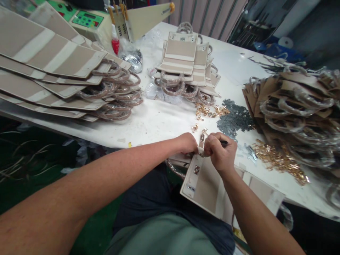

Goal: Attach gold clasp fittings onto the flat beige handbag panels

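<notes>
A beige bag panel (pixel 205 189) lies at the table's front edge, partly over my lap, with a small metal plate (pixel 196 170) on it and a plastic-wrapped handle (pixel 175 169) hanging at its left. My left hand (pixel 189 143) is closed at the panel's far edge; its fingertips are mostly hidden. Just right of it, my right hand (pixel 220 150) is closed round a black-handled tool (pixel 224 143), whose working end I cannot make out. A short beige strap with a metal fitting (pixel 202 138) sticks out between my hands. Loose gold fittings (pixel 195 127) lie just beyond.
Stacked bag panels with wrapped handles (pixel 71 67) fill the left, with a smaller pile (pixel 183 53) behind. Dark metal pieces (pixel 235 118) and gold pieces (pixel 283 161) lie right, beside brown bag parts (pixel 294 102). A machine's green control panel (pixel 87 18) stands back left.
</notes>
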Demonstrator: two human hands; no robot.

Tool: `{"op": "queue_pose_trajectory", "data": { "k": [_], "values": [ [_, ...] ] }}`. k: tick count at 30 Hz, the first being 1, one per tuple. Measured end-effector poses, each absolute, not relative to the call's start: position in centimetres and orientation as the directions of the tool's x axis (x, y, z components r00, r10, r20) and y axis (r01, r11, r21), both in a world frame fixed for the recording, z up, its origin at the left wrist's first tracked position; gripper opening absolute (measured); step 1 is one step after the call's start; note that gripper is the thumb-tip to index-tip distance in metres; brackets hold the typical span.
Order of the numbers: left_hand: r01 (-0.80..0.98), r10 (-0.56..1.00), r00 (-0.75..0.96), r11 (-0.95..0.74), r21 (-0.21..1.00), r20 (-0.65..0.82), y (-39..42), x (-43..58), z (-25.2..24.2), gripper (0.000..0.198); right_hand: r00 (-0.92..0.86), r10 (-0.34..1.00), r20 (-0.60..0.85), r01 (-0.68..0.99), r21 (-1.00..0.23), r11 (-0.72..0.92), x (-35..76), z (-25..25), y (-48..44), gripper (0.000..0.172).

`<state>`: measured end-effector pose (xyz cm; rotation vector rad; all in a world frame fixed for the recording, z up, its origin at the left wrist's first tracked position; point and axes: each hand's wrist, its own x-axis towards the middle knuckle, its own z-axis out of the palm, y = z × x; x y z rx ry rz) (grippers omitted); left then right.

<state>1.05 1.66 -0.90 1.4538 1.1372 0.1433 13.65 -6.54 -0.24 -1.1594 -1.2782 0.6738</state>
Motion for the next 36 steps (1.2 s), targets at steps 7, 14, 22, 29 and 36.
{"op": "queue_pose_trajectory", "data": {
  "k": [7,14,22,29,36],
  "values": [
    [0.559,0.605,0.615,0.119,0.820,-0.506,1.9,0.3,-1.8,0.031,0.275,0.814,0.512,-0.042,-0.839,0.542,13.5,1.2,-7.1,0.039],
    [0.553,0.599,0.629,0.102,0.827,-0.495,2.0,0.3,-2.1,0.031,0.227,0.859,0.459,0.108,-0.888,0.446,13.4,0.3,-6.7,0.045],
    [0.568,0.626,0.603,0.099,0.817,-0.495,1.7,-0.1,-2.5,0.021,0.249,0.888,0.387,0.201,-0.917,0.344,14.2,-0.8,-8.1,0.047],
    [0.638,0.731,0.534,-0.019,0.770,-0.425,-0.1,-1.0,-1.2,0.013,0.174,0.952,0.252,0.598,-0.795,0.101,16.4,0.3,-11.3,0.056],
    [0.517,0.746,0.666,-0.446,0.731,-0.016,-4.4,-3.3,2.3,0.014,0.048,0.945,0.323,0.807,-0.570,0.153,23.5,-4.6,-15.3,0.048]
  ]
}}
